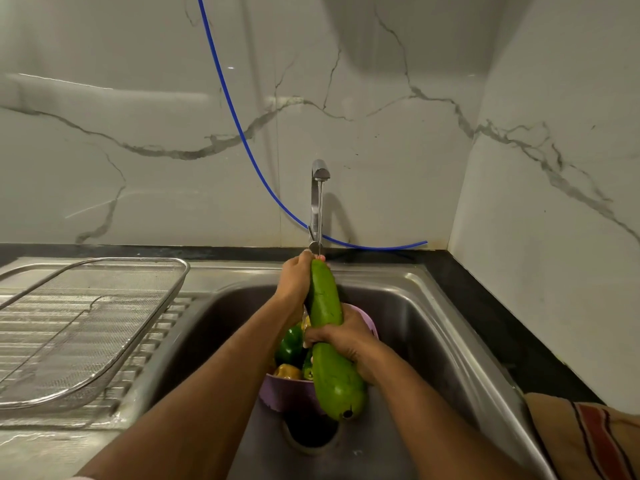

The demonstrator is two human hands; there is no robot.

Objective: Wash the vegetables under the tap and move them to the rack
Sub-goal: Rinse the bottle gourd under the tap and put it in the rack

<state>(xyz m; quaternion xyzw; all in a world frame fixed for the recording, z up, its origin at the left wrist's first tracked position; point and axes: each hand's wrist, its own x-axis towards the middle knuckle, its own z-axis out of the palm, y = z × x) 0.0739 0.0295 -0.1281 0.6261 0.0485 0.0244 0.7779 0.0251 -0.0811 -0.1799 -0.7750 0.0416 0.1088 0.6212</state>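
Observation:
A long green gourd [330, 344] is held lengthwise over the steel sink [426, 327], its far tip under the running tap [319, 188]. My left hand [294, 282] grips the far end, where the water falls. Around the gourd's middle my right hand [341, 337] is wrapped. Beneath them a purple bowl [287, 391] sits in the sink with a green pepper [290, 344] and a yellow pepper [287, 371] inside. The wire mesh rack [86, 327] lies on the drainboard to the left and holds nothing.
A blue hose [239, 133] hangs down the marble wall behind the tap. The open drain hole [311, 433] lies in front of the bowl. A striped cloth [588, 441] rests on the dark counter at the near right.

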